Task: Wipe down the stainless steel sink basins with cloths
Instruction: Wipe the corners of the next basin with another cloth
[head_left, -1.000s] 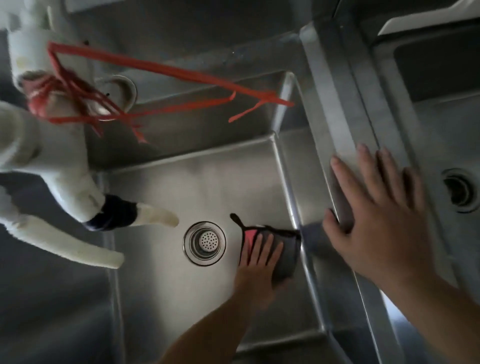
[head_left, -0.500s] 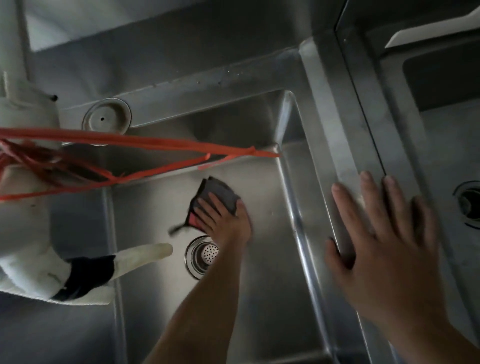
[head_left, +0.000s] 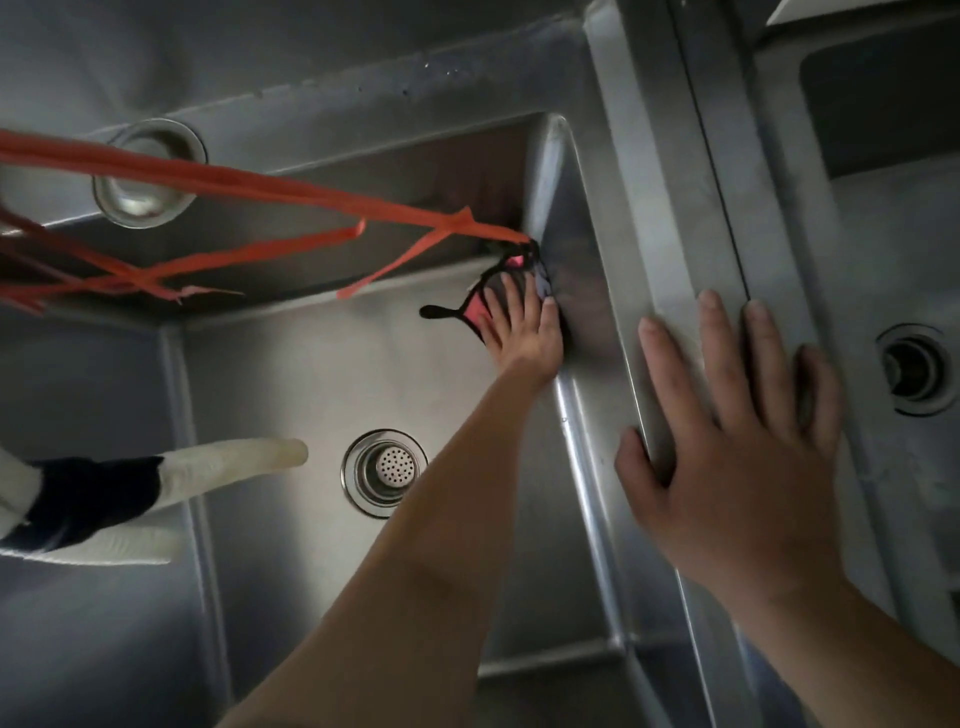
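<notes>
Stainless sink basin (head_left: 322, 364) holds the cloth (head_left: 485, 306) in its far right corner under the left hand (head_left: 524, 338), fingers flat, while the right hand (head_left: 727, 457) rests spread on the divider; orange straps (head_left: 249, 182) overhead could snag the cloth.

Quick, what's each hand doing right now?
Left hand: open, straight fingers pressing the cloth into the basin corner.
Right hand: open, flat on the divider.
</notes>
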